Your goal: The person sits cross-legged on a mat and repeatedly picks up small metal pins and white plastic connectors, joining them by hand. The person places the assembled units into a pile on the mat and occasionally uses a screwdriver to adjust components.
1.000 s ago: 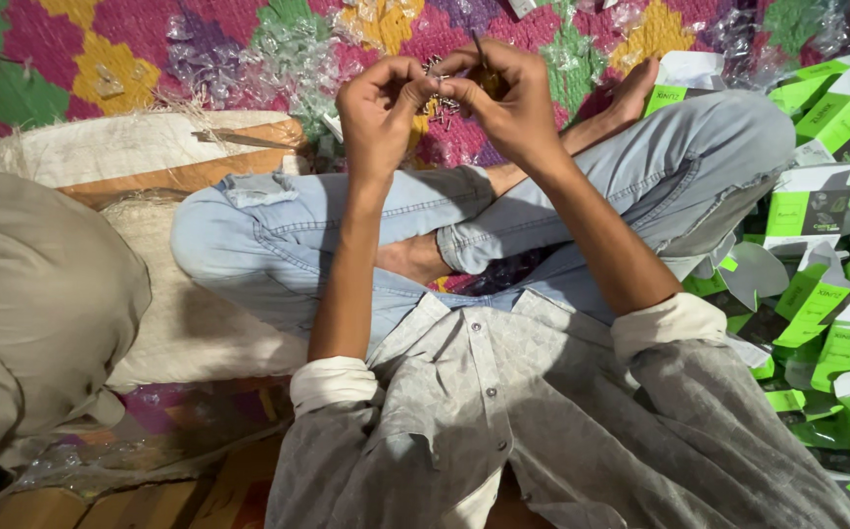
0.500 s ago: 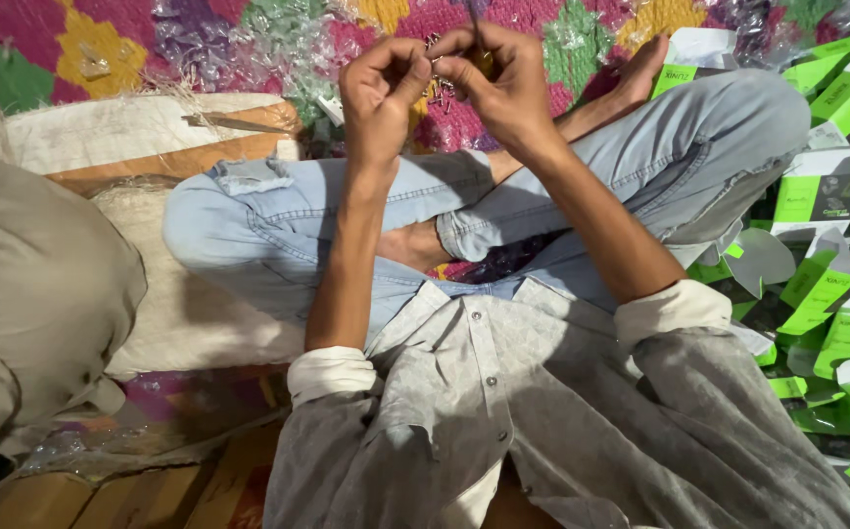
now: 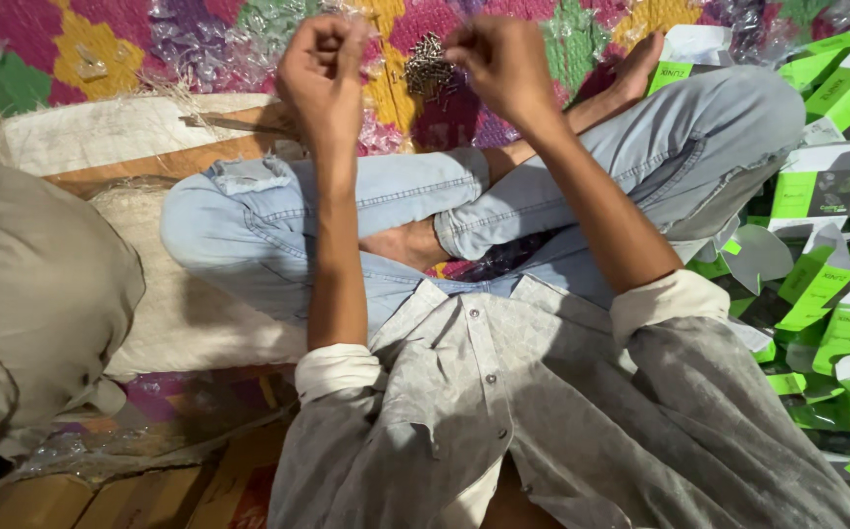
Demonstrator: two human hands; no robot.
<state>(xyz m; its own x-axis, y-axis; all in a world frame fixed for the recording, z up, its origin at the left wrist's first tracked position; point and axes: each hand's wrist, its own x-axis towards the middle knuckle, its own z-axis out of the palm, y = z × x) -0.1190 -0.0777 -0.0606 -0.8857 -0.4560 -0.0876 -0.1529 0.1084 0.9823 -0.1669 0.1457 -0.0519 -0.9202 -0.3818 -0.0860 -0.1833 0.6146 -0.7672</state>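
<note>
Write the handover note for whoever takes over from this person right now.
Left hand: raised, fingers pinched shut; what it holds is too small to tell.
Right hand: raised apart from the left, also pinched shut.
Pile of small metal pieces: on the colourful mat between the hands.
Green and white cards: heaped beside the right knee.
Done and left: cannot tell from this view.

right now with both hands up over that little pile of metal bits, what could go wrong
The left hand and right hand are raised apart over the small metal pieces; anything dropped could vanish into the crinkled clear plastic on the patterned mat. The bare foot lies close to the pile and could scatter it.
</note>
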